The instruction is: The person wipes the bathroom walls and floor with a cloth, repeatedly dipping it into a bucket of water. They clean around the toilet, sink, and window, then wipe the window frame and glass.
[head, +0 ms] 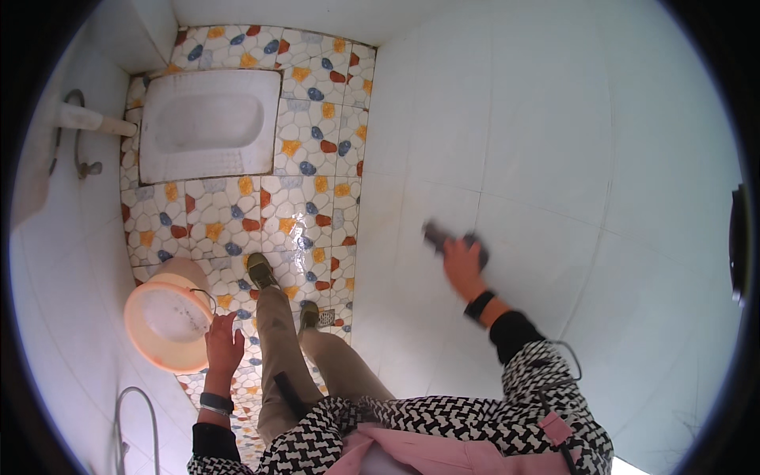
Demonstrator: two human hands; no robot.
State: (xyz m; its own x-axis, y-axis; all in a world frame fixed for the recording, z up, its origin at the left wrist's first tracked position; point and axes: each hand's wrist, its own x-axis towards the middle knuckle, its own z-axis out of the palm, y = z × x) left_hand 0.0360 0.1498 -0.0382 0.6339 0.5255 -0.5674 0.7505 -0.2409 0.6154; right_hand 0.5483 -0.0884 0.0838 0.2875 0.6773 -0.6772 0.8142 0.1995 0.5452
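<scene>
My right hand (465,268) is wrapped around a dark brush-like object (438,236), held at the pale tiled wall (534,178). Motion blur hides its exact kind. A darker rounded part shows beside my fingers. Whether it touches the tiles I cannot tell. On the other side, my left hand (223,347) hangs with loosely bent fingers apart and nothing visible in it. It appears beside the rim of a peach plastic bucket (142,347), though touching or apart is unclear. White suds (172,314) with dark specks float in the bucket.
A white squat toilet (208,169) is set in the pebble-patterned floor (225,208). Wet shine marks the tiles ahead of my shoes (261,270). A floor drain (326,318) lies by my right foot. A white pipe (98,120) and a hose (136,392) are at left.
</scene>
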